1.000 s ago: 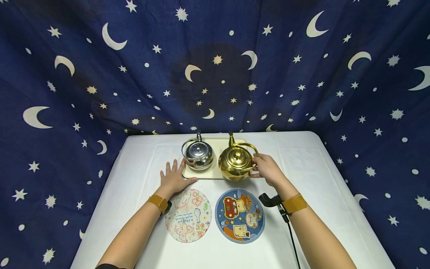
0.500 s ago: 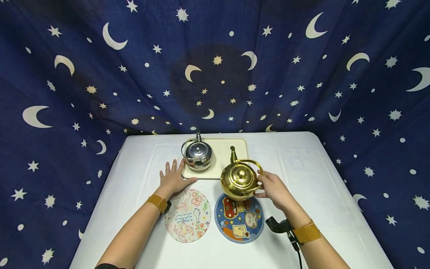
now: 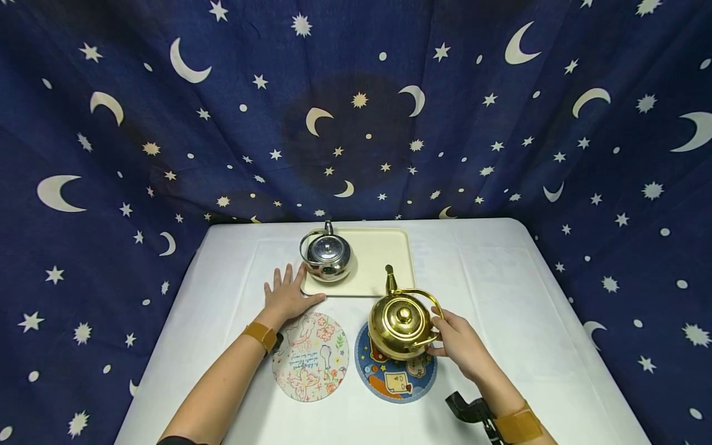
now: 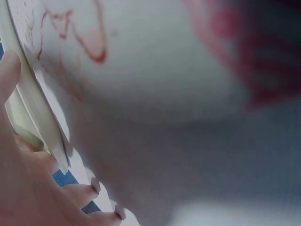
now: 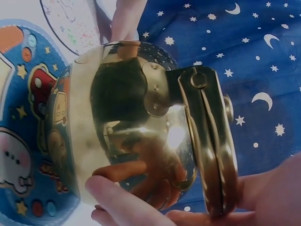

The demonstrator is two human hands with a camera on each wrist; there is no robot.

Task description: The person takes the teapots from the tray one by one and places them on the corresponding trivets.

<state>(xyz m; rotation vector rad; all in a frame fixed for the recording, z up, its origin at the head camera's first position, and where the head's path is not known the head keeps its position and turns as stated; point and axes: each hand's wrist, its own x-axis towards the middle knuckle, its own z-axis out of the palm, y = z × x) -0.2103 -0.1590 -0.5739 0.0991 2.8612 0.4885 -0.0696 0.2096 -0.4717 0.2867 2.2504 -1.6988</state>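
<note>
My right hand point(image 3: 460, 341) grips the curved handle of a shiny gold teapot point(image 3: 397, 327), which overlaps the upper part of a round blue cartoon placemat point(image 3: 396, 384). In the right wrist view the gold teapot point(image 5: 127, 122) fills the middle, its handle point(image 5: 207, 141) between my thumb and fingers. My left hand point(image 3: 288, 300) lies with spread fingers at the near left corner of a cream tray point(image 3: 384, 259). On the left part of that tray stands a small silver teapot point(image 3: 329, 256). The left wrist view shows the same hand point(image 4: 28, 188) touching the tray's edge point(image 4: 40, 113).
A round white placemat with pink drawings point(image 3: 311, 361) lies beneath my left wrist, left of the blue one. The white-covered table point(image 3: 489, 272) ends at a dark blue curtain point(image 3: 356, 123) with moons and stars, which also hangs at both sides.
My right hand has lifted the gold teapot off the tray's right part and brought it nearer, over the blue placemat. The left hand and silver teapot have stayed in place.
</note>
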